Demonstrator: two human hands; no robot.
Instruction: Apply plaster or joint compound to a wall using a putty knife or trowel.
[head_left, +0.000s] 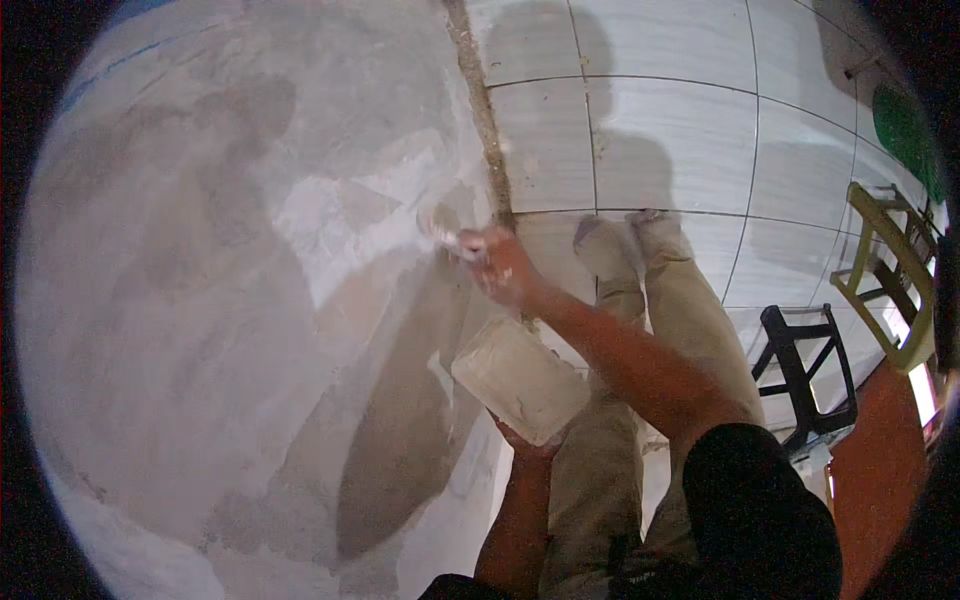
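Note:
My right hand (pixel 497 268) is closed around a short paintbrush (pixel 441 228), blurred by motion, whose pale head is at the wall. White smears mark the fingers. Bright white patches (pixel 310 225) lie on the grey plastered wall (pixel 170 330) beside the brush. Lower down, my left hand (pixel 527 440) supports a shallow cream rectangular tub (pixel 522 380) from beneath and along its near side. Pale material coats the tub's inside. Most of the left fingers are hidden under it.
White tiled floor (pixel 670 110) meets the wall along a rough brown strip (pixel 482 120). My legs (pixel 690 300) stand close to the wall. To the right are a black plastic stool (pixel 800 375), an olive stool (pixel 890 260) and a green object (pixel 905 135).

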